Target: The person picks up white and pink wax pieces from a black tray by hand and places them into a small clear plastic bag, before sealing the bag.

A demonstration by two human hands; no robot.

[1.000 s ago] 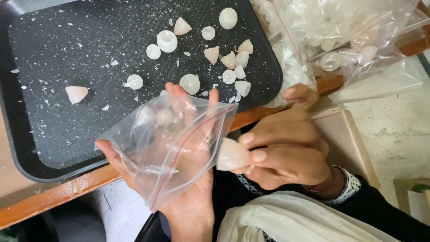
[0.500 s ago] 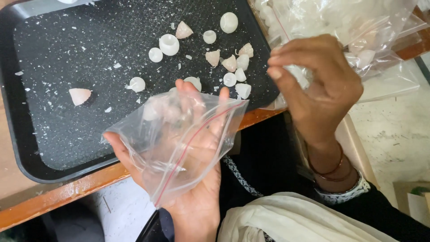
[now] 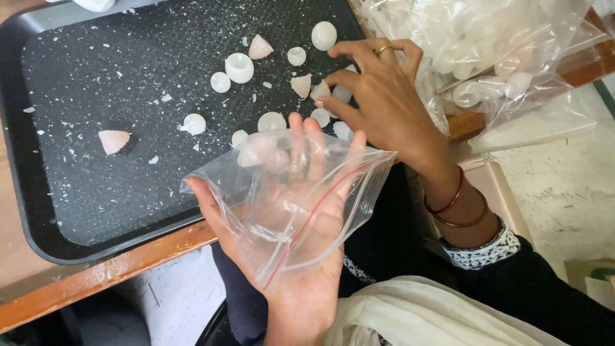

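Observation:
My left hand (image 3: 301, 256) lies palm up under a clear zip bag (image 3: 288, 192) with a red seal line, holding it open above the tray's near edge. A few pale pieces sit inside the bag near my fingertips. My right hand (image 3: 384, 96) reaches over the black tray (image 3: 83, 205), fingers spread down on a cluster of small white and pinkish shell-like pieces (image 3: 320, 93). Whether the fingers have one pinched, I cannot tell. More pieces lie scattered across the tray, among them a white round cap (image 3: 239, 67) and a pink cone-shaped piece (image 3: 113, 141) at the left.
The tray rests on an orange-edged wooden table (image 3: 115, 272). Clear plastic bags (image 3: 487, 51) stuffed with white pieces pile up at the upper right. White crumbs speckle the tray. My dark sleeve and a white cloth (image 3: 423, 320) fill the lower right.
My right hand moved from beside the bag's mouth, up and forward, onto the pieces on the tray. The pale piece it held a second ago is out of its fingers. The left hand stays put.

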